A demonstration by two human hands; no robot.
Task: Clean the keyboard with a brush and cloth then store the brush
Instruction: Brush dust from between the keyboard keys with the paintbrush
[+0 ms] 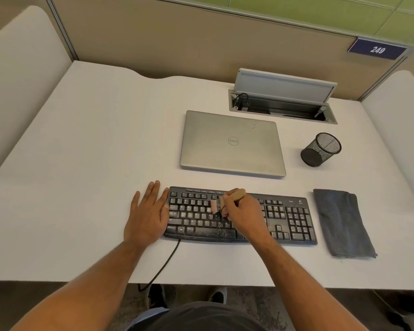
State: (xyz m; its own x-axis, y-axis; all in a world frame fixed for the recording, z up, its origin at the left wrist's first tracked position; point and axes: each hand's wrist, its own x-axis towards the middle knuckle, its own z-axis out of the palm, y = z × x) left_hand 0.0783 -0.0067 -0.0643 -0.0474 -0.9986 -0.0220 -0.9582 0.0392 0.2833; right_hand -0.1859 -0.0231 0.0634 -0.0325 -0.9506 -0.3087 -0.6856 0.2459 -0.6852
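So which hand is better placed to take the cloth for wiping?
Probably the right hand: the cloth lies at the keyboard's right end. But it grips the brush; the left hand is free but farther.

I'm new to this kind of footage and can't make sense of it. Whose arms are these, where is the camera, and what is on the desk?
The camera sits on a person's head, looking forward and down, so the arms are their own. There is no robot. On the white desk lies a dusty black keyboard. The right hand grips a small wooden-handled brush, bristles down on the keys. The left hand lies flat at the keyboard's left end, seemingly steadying it. A folded dark cloth lies to the right. Behind are a closed Dell laptop, a black mesh pen cup and an open cable hatch.
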